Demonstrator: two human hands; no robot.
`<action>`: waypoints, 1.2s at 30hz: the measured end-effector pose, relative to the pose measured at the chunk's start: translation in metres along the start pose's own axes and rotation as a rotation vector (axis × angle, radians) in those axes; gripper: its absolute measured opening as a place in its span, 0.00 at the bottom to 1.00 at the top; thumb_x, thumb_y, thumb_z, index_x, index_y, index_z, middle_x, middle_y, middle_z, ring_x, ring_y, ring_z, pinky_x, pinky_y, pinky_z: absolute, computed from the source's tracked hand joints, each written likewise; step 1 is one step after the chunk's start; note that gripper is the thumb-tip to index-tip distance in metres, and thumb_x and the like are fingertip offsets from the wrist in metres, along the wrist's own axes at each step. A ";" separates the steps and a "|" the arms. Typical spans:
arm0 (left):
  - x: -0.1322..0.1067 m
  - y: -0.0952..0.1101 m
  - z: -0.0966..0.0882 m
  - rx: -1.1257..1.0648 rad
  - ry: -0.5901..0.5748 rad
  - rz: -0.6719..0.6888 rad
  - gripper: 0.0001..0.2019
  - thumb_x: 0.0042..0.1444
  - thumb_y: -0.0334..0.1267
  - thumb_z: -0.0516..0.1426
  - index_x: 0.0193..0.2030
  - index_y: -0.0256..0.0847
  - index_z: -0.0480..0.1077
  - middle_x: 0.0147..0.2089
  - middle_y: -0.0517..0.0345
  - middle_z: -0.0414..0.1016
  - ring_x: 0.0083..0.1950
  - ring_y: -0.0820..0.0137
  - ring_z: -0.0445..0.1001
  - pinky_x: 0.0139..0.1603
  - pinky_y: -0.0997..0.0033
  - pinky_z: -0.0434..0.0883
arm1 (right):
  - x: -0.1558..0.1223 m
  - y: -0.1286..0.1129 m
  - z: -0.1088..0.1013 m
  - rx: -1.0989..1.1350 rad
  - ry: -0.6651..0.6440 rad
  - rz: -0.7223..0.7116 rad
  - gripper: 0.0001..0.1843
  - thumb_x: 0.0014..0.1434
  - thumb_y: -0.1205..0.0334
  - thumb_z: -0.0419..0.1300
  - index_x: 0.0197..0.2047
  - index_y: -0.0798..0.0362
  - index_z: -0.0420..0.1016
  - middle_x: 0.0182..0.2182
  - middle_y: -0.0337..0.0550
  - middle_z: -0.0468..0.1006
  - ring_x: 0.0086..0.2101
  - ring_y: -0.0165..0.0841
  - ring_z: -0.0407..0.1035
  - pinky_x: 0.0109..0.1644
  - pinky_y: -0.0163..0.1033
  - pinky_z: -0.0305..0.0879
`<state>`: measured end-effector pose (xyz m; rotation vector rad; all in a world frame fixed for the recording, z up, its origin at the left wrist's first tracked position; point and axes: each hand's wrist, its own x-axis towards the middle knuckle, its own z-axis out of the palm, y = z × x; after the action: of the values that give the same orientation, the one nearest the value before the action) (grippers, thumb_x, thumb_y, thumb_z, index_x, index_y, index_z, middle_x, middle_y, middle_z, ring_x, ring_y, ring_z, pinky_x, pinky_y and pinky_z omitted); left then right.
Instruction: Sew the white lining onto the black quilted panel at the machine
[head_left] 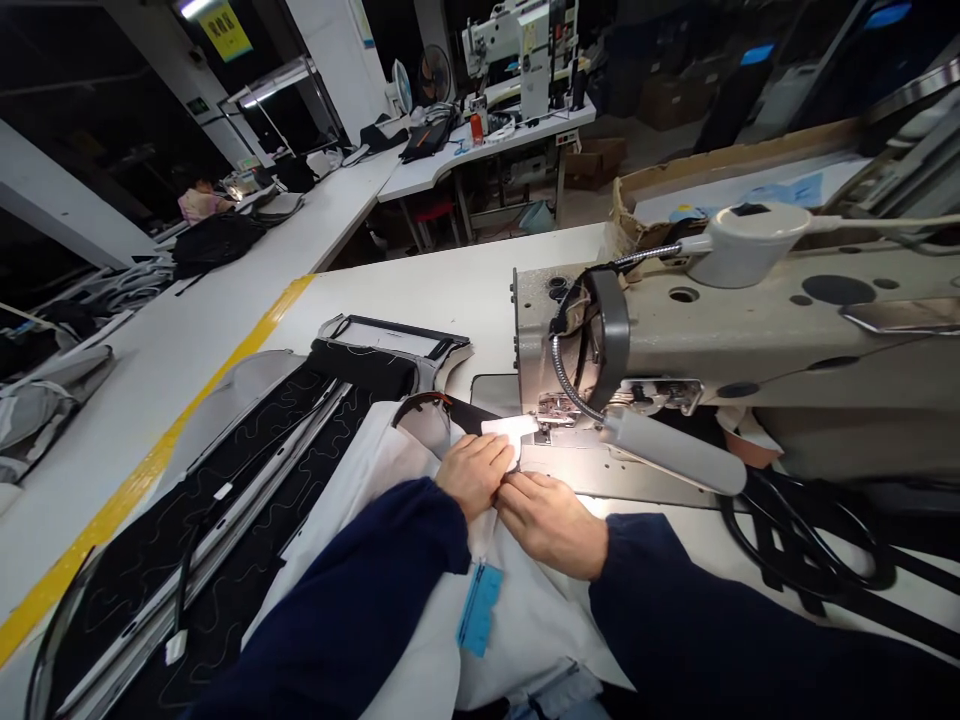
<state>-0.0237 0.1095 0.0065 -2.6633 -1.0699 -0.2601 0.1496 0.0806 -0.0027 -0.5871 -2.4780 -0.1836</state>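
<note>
A cardboard box (739, 165) stands at the upper right of the frame behind the sewing machine (750, 330), with pale blue sheets lying in it. Just below centre, the left hand (474, 470) and right hand (551, 522) lie side by side, touching, on white fabric (517, 610). The left grip is pinching a small white piece (511, 430) at the needle foot; the right grip is pressed flat on the fabric, fingers together. A blue tag (478, 608) lies on the fabric between the dark sleeves. Black quilted panels (225, 520) spread over the white counter (420, 290) at lower left, beside a yellow stripe (150, 470). Further counters and another sewing machine (525, 50) fill the dim room at the top
</note>
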 end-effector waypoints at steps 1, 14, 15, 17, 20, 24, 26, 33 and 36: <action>0.004 0.003 0.000 -0.002 -0.004 0.000 0.14 0.61 0.32 0.51 0.51 0.36 0.70 0.55 0.51 0.74 0.55 0.64 0.70 0.51 0.63 0.68 | -0.003 0.003 -0.003 -0.003 0.006 -0.003 0.16 0.64 0.73 0.47 0.28 0.58 0.70 0.29 0.46 0.67 0.32 0.35 0.58 0.33 0.42 0.51; 0.034 0.019 0.006 -0.098 -0.045 -0.039 0.16 0.58 0.31 0.53 0.52 0.34 0.70 0.55 0.50 0.73 0.55 0.64 0.70 0.53 0.61 0.68 | -0.022 0.023 -0.018 -0.066 0.028 -0.029 0.16 0.66 0.74 0.46 0.32 0.60 0.73 0.31 0.47 0.71 0.35 0.35 0.64 0.39 0.40 0.61; 0.035 0.019 0.006 -0.099 -0.046 -0.040 0.16 0.58 0.31 0.53 0.52 0.35 0.70 0.55 0.51 0.73 0.55 0.64 0.70 0.53 0.62 0.68 | -0.022 0.024 -0.019 -0.067 0.024 -0.029 0.16 0.65 0.74 0.46 0.32 0.59 0.73 0.31 0.47 0.71 0.34 0.35 0.63 0.38 0.39 0.61; 0.037 0.018 0.006 -0.101 -0.059 -0.048 0.15 0.58 0.31 0.53 0.52 0.35 0.70 0.55 0.52 0.74 0.55 0.64 0.70 0.53 0.62 0.68 | -0.021 0.027 -0.019 -0.056 0.009 -0.027 0.16 0.65 0.74 0.46 0.32 0.59 0.73 0.30 0.46 0.71 0.34 0.35 0.63 0.37 0.39 0.61; 0.043 0.017 0.006 -0.105 -0.088 -0.063 0.15 0.59 0.32 0.53 0.52 0.35 0.71 0.54 0.51 0.74 0.55 0.64 0.70 0.53 0.62 0.67 | -0.022 0.031 -0.019 -0.044 -0.006 -0.017 0.16 0.66 0.74 0.46 0.33 0.58 0.73 0.32 0.47 0.71 0.36 0.35 0.64 0.40 0.40 0.62; 0.043 0.019 0.006 -0.111 -0.059 -0.076 0.14 0.59 0.33 0.53 0.51 0.37 0.71 0.54 0.53 0.74 0.54 0.65 0.71 0.52 0.63 0.68 | -0.025 0.028 -0.016 -0.043 0.006 -0.010 0.17 0.65 0.74 0.46 0.30 0.58 0.72 0.31 0.48 0.70 0.34 0.36 0.63 0.37 0.41 0.62; 0.041 0.020 0.007 -0.113 -0.023 -0.079 0.13 0.59 0.32 0.53 0.50 0.38 0.71 0.53 0.55 0.75 0.53 0.66 0.71 0.50 0.64 0.68 | -0.025 0.026 -0.015 -0.027 0.011 -0.013 0.16 0.64 0.74 0.46 0.29 0.59 0.72 0.30 0.48 0.70 0.33 0.37 0.63 0.36 0.41 0.61; 0.042 0.018 0.009 -0.112 -0.017 -0.071 0.13 0.58 0.32 0.54 0.49 0.37 0.72 0.52 0.53 0.75 0.52 0.65 0.71 0.50 0.63 0.68 | -0.024 0.029 -0.016 -0.029 0.021 -0.010 0.15 0.63 0.75 0.48 0.29 0.59 0.72 0.29 0.48 0.70 0.33 0.37 0.63 0.36 0.41 0.61; 0.043 0.018 0.008 -0.101 -0.021 -0.075 0.13 0.58 0.33 0.54 0.49 0.37 0.72 0.52 0.53 0.75 0.51 0.65 0.71 0.50 0.63 0.67 | -0.025 0.030 -0.015 -0.029 0.025 -0.004 0.16 0.63 0.75 0.48 0.28 0.59 0.72 0.29 0.47 0.69 0.32 0.36 0.62 0.36 0.41 0.60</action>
<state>0.0198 0.1271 0.0067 -2.7230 -1.1948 -0.3096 0.1886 0.0941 -0.0043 -0.5889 -2.4562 -0.2268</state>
